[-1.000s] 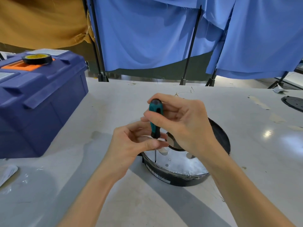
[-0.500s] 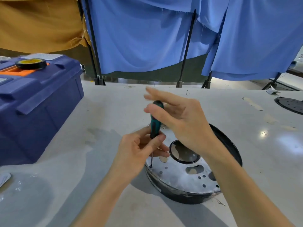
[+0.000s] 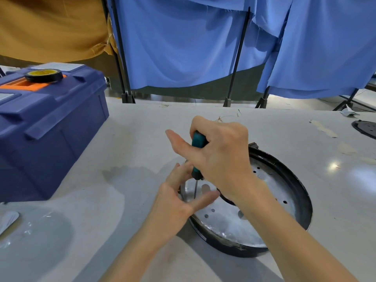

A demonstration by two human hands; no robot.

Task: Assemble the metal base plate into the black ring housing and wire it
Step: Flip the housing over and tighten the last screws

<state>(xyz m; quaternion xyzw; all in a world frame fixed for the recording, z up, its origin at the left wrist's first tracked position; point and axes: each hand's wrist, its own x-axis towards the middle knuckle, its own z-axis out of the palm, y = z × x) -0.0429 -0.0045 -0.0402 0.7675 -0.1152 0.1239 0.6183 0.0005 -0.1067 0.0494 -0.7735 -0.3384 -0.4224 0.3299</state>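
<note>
Now I see right hand (image 3: 219,157) wrapped round screwdriver (image 3: 198,153), thumb loose; left hand (image 3: 179,198) half-open, empty, steadying shaft over metal base plate (image 3: 227,220). Plate looks thin, stiff, slippery; I'd brace black ring housing (image 3: 303,198) at rim.

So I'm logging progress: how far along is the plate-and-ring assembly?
Done: silver perforated metal plate sits inside black ring housing. In hand: right hand drives teal-handled screwdriver near the plate's edge; left hand steadies it. Left: wiring, none visible.
</note>
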